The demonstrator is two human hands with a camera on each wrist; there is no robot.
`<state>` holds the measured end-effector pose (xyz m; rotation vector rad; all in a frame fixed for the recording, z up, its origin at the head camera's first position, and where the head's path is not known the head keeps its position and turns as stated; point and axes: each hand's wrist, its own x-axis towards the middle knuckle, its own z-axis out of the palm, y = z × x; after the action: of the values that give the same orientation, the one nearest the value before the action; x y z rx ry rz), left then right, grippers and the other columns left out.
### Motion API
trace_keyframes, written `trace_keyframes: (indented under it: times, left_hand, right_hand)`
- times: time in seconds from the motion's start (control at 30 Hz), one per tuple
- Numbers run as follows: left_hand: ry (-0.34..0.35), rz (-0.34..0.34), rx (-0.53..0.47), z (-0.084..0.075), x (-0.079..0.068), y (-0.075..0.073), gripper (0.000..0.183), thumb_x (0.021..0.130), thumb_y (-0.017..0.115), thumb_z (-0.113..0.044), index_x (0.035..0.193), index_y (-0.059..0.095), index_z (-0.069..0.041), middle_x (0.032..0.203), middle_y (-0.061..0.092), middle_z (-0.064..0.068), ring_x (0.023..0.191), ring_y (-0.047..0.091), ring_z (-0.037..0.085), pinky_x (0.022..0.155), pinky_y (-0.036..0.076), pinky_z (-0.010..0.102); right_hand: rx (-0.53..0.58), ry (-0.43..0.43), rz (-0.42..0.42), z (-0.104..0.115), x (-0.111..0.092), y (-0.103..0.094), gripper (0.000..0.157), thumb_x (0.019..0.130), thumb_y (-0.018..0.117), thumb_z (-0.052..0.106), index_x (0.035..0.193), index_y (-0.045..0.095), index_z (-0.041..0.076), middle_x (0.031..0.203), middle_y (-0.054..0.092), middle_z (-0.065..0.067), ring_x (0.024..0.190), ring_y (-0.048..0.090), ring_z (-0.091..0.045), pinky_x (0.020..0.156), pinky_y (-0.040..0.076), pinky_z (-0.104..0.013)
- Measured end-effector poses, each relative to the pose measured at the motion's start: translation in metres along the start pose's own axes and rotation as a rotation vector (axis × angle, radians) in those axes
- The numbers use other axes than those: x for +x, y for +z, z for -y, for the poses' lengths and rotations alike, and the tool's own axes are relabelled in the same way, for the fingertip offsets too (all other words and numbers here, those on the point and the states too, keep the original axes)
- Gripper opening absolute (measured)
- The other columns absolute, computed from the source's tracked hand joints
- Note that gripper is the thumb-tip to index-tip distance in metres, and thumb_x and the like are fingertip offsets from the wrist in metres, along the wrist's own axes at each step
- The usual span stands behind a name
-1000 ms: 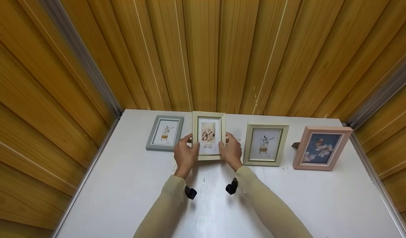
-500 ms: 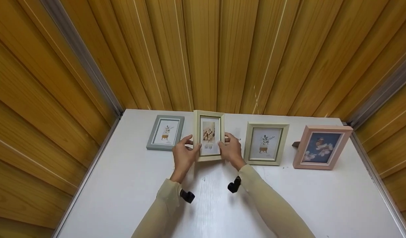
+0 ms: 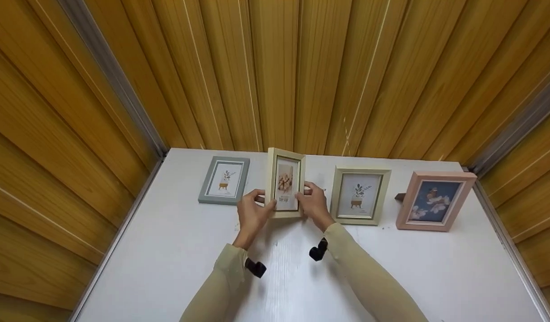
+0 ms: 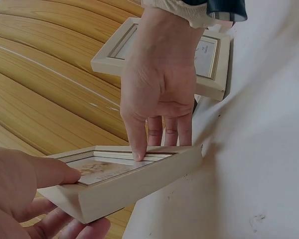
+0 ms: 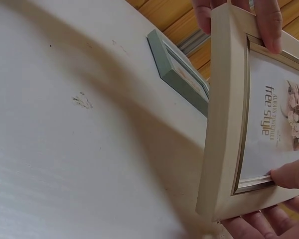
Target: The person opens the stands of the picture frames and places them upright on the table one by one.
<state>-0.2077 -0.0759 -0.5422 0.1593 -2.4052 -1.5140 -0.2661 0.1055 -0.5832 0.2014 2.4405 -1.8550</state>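
Both hands hold a cream picture frame (image 3: 286, 213) with a flower print, upright near the back of the white table. My left hand (image 3: 253, 214) grips its left side, thumb on the front and fingers behind. The right hand (image 3: 315, 205) pinches the opposite side the same way. In the head view the frame is turned so its left edge shows. The right wrist view shows "free style" lettering on the print (image 5: 274, 114). In the left wrist view the frame's bottom edge (image 4: 139, 186) faces the camera.
A grey-green picture frame (image 3: 203, 197) lies to the left on the white table (image 3: 167, 259). To the right stand a second cream frame (image 3: 333, 197) with a plant print and a pink frame (image 3: 407, 201) propped on its stand. Wood-panelled walls (image 3: 275, 76) enclose the back and sides.
The held frame has turned so that its left edge now shows and its front faces more to the right. Both hands keep their grip. The other frames have stayed in place.
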Motion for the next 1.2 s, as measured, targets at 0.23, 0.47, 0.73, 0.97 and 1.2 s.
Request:
trace_keyframes:
  times: [0.23, 0.47, 0.73, 0.97, 1.2]
  left_hand:
    - [0.062, -0.080, 0.018, -0.002, -0.002, 0.003, 0.022, 0.076, 0.085, -0.011, 0.096, 0.078, -0.007, 0.073, 0.072, 0.005, 0.052, 0.062, 0.009, 0.048, 0.048, 0.026]
    - [0.160, -0.185, 0.065, -0.006, -0.003, 0.013, 0.020, 0.076, 0.083, -0.010, 0.095, 0.078, -0.007, 0.074, 0.073, 0.004, 0.061, 0.067, 0.012, 0.053, 0.055, 0.032]
    - [0.240, -0.235, 0.108, -0.014, -0.008, 0.029, 0.021, 0.078, 0.082, -0.010, 0.097, 0.077, -0.007, 0.079, 0.073, 0.005, 0.059, 0.067, 0.012, 0.054, 0.055, 0.034]
    - [0.305, -0.293, 0.175, -0.017, -0.012, 0.045, 0.019, 0.081, 0.081, -0.013, 0.097, 0.077, -0.005, 0.081, 0.071, 0.007, 0.067, 0.069, 0.020, 0.059, 0.055, 0.039]
    - [0.345, -0.349, 0.245, -0.017, -0.016, 0.056, 0.022, 0.078, 0.083, -0.011, 0.097, 0.076, -0.004, 0.083, 0.070, 0.007, 0.069, 0.067, 0.024, 0.059, 0.054, 0.040]
  right_hand:
    - [-0.090, -0.035, 0.038, 0.023, -0.004, -0.005, 0.060, 0.100, 0.066, 0.022, 0.153, 0.044, 0.002, 0.132, 0.065, -0.022, 0.113, 0.068, -0.033, 0.088, 0.057, -0.043]
    - [-0.210, -0.185, 0.005, 0.076, -0.008, -0.012, 0.061, 0.102, 0.063, 0.026, 0.153, 0.042, -0.002, 0.139, 0.058, -0.027, 0.122, 0.063, -0.039, 0.097, 0.053, -0.050]
    - [-0.215, -0.171, 0.027, 0.128, -0.013, -0.010, 0.063, 0.100, 0.065, 0.038, 0.150, 0.048, 0.002, 0.132, 0.063, -0.022, 0.119, 0.062, -0.034, 0.095, 0.053, -0.048]
    - [-0.169, -0.142, -0.053, 0.141, -0.010, -0.004, 0.051, 0.098, 0.071, 0.032, 0.143, 0.059, 0.010, 0.116, 0.070, -0.012, 0.104, 0.068, -0.025, 0.084, 0.057, -0.043]
    - [-0.164, -0.134, -0.113, 0.138, -0.009, -0.002, 0.033, 0.096, 0.073, 0.030, 0.120, 0.073, 0.008, 0.103, 0.072, -0.009, 0.092, 0.065, -0.021, 0.078, 0.054, -0.038]
